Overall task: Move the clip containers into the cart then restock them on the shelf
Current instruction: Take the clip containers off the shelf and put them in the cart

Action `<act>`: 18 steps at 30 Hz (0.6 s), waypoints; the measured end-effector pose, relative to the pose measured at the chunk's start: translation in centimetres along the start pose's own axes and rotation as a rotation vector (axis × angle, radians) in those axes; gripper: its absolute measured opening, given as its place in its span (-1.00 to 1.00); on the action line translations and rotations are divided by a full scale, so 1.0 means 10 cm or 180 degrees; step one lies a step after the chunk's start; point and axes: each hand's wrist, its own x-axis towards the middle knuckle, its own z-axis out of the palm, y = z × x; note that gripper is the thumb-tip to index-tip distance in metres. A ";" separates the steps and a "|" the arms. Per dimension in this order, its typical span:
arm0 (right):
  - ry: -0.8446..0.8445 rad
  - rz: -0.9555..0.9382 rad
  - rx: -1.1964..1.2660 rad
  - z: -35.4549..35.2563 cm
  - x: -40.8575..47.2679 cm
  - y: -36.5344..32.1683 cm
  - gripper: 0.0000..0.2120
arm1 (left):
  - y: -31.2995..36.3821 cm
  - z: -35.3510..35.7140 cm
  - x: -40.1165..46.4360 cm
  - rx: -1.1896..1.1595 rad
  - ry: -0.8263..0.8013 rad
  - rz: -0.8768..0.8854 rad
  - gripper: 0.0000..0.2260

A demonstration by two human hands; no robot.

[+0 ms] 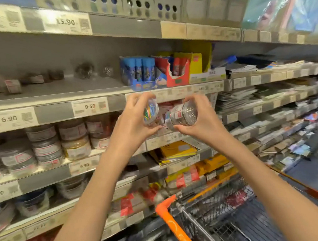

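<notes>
Gripping clip containers, left hand (133, 122) colourful tub (150, 111), right hand (203, 124) blurred, seemingly silver jar (183, 115).

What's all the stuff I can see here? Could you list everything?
clip jar: one, clear, coloured clips, in left hand
clip jar: one, clear, silver clips, in right hand
tubs: many, clear, stacked on left shelves
glue boxes: several, blue, red, yellow, upper shelf
price tags: many, white, shelf edges
packets: yellow, lower shelf
cart: one, wire, orange handle, bottom right
left hand: one, gripping
right hand: one, gripping
</notes>
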 end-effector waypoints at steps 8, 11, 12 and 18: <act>-0.0317 0.1069 -0.0298 -0.40 -0.97 0.96 -0.43 | 0.36 1.29 -0.26 -0.0433 -0.1024 0.0016 -0.35; -0.0371 0.1525 -0.0383 -0.46 -1.28 1.31 -0.36 | 0.48 1.75 -0.33 -0.0459 -0.1468 -0.0070 -0.35; -0.0379 0.1665 -0.0395 -0.47 -1.37 1.42 -0.36 | 0.52 1.91 -0.35 -0.0456 -0.1588 -0.0050 -0.35; -0.0401 0.2367 -0.0486 -0.40 -1.83 2.06 -0.33 | 0.56 2.92 -0.44 -0.0665 -0.2325 0.0017 -0.33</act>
